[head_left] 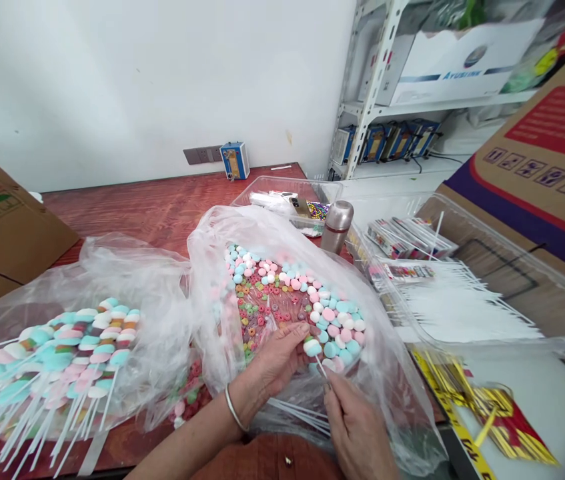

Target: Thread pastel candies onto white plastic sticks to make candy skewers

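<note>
In the middle of the head view, my right hand (pixel 359 423) pinches a thin white stick (pixel 320 365). On the stick's upper end sits a blue and white marshmallow candy (pixel 312 347) with a greenish piece above it. My left hand (pixel 282 357), with a bangle at the wrist, has its fingers closed around this candy end; the fingertips are partly hidden. Both hands are over a clear plastic bag (pixel 212 247) holding pink, white and blue marshmallows (pixel 345 327) and colourful ring candies (pixel 257 313). More white sticks (pixel 299 415) lie below my hands.
On the left, finished-looking candy skewers (pixel 72 353) lie on another plastic bag (pixel 157 280). A steel flask (pixel 337 227) stands behind the bag. To the right, a clear bin (pixel 502 340) holds white sticks. Cardboard boxes (pixel 7 220) flank both sides; yellow ties (pixel 507 427) lie lower right.
</note>
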A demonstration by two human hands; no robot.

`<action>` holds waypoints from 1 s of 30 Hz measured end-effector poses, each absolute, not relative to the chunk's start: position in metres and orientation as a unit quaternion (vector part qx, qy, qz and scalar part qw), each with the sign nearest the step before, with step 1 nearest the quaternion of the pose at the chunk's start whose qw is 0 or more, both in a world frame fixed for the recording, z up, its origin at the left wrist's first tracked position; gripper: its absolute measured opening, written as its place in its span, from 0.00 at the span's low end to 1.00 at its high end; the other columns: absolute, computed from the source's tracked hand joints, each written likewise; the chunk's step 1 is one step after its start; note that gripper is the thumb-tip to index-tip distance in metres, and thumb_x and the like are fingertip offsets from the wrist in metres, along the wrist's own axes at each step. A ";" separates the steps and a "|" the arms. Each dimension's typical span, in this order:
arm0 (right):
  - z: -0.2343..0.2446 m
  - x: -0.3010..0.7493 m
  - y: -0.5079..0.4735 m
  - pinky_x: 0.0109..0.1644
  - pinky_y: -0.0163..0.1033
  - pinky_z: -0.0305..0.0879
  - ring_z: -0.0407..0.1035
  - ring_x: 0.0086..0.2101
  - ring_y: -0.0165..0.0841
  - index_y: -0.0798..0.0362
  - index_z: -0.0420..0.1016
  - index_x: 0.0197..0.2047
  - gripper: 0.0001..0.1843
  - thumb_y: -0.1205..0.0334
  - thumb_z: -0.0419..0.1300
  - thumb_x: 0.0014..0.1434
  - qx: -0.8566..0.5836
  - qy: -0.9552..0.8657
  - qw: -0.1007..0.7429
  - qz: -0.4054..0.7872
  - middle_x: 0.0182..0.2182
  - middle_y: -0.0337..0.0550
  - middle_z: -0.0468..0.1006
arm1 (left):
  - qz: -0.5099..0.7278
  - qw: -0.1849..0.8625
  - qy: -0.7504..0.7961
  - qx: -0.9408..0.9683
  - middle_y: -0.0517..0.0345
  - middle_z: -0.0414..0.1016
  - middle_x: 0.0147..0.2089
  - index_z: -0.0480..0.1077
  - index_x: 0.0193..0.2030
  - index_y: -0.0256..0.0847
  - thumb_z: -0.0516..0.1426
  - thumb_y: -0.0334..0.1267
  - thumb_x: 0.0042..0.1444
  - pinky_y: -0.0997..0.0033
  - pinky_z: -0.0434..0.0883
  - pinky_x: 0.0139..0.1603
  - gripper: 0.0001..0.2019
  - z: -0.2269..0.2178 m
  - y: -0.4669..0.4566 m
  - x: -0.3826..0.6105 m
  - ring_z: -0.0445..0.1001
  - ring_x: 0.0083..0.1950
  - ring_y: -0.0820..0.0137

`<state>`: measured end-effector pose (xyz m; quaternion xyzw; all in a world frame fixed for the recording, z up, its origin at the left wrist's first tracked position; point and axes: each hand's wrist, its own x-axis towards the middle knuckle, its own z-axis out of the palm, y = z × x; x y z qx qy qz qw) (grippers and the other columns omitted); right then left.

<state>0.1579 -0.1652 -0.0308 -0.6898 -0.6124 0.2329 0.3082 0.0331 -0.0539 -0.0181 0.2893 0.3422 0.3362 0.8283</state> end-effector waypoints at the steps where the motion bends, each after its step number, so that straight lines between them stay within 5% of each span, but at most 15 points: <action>1: -0.032 0.158 -0.164 0.49 0.43 0.71 0.74 0.50 0.42 0.53 0.75 0.54 0.24 0.57 0.42 0.67 -0.694 -0.616 0.302 0.220 0.49 0.53 0.79 | 0.343 0.835 0.322 0.286 0.50 0.77 0.39 0.73 0.37 0.35 0.62 0.50 0.54 0.69 0.73 0.42 0.18 -0.018 -0.056 0.034 0.76 0.37 0.70; 4: -0.036 0.158 -0.161 0.50 0.45 0.71 0.73 0.52 0.44 0.52 0.75 0.55 0.24 0.56 0.42 0.68 -0.712 -0.612 0.285 0.193 0.53 0.52 0.78 | 0.369 0.830 0.298 0.293 0.48 0.78 0.42 0.73 0.39 0.35 0.58 0.52 0.59 0.64 0.72 0.48 0.18 -0.018 -0.059 0.036 0.76 0.41 0.66; 10: -0.037 0.154 -0.159 0.31 0.38 0.68 0.78 0.31 0.40 0.52 0.75 0.42 0.26 0.54 0.37 0.70 -0.720 -0.617 0.241 0.209 0.31 0.49 0.82 | 0.349 0.833 0.304 0.303 0.49 0.78 0.40 0.74 0.37 0.37 0.58 0.52 0.58 0.63 0.71 0.48 0.17 -0.017 -0.070 0.040 0.77 0.41 0.65; 17: -0.033 0.149 -0.138 0.30 0.36 0.63 0.74 0.28 0.39 0.52 0.72 0.38 0.23 0.54 0.38 0.68 -0.721 -0.594 0.275 0.226 0.27 0.47 0.79 | 0.308 0.773 0.358 0.424 0.49 0.78 0.39 0.74 0.40 0.38 0.49 0.57 0.63 0.63 0.72 0.44 0.23 -0.021 -0.069 0.044 0.76 0.41 0.63; 20: -0.027 0.157 -0.134 0.32 0.35 0.63 0.71 0.28 0.36 0.50 0.69 0.34 0.21 0.51 0.40 0.68 -0.723 -0.553 0.331 0.248 0.26 0.43 0.78 | 0.348 0.604 0.453 0.556 0.50 0.77 0.41 0.72 0.47 0.39 0.47 0.50 0.66 0.62 0.72 0.45 0.20 -0.016 -0.032 0.035 0.75 0.41 0.64; 22: -0.023 0.163 -0.135 0.31 0.34 0.62 0.70 0.27 0.35 0.50 0.68 0.32 0.22 0.48 0.42 0.68 -0.726 -0.530 0.353 0.258 0.25 0.41 0.76 | 0.365 0.390 0.511 0.673 0.49 0.76 0.46 0.73 0.47 0.40 0.49 0.38 0.65 0.61 0.68 0.52 0.12 -0.014 0.001 0.026 0.73 0.49 0.63; 24: -0.021 0.167 -0.138 0.30 0.34 0.61 0.68 0.26 0.34 0.49 0.66 0.30 0.22 0.47 0.43 0.67 -0.728 -0.520 0.362 0.261 0.24 0.40 0.75 | 0.315 0.230 0.543 0.743 0.46 0.73 0.50 0.73 0.50 0.40 0.49 0.27 0.61 0.59 0.65 0.57 0.16 -0.015 0.032 0.018 0.69 0.54 0.60; 30: -0.027 0.169 -0.141 0.30 0.35 0.62 0.69 0.26 0.36 0.49 0.68 0.30 0.23 0.45 0.44 0.66 -0.721 -0.515 0.365 0.286 0.24 0.41 0.76 | 0.240 0.185 0.599 0.742 0.42 0.74 0.46 0.76 0.43 0.36 0.49 0.21 0.55 0.62 0.66 0.51 0.17 -0.029 0.074 0.006 0.71 0.49 0.58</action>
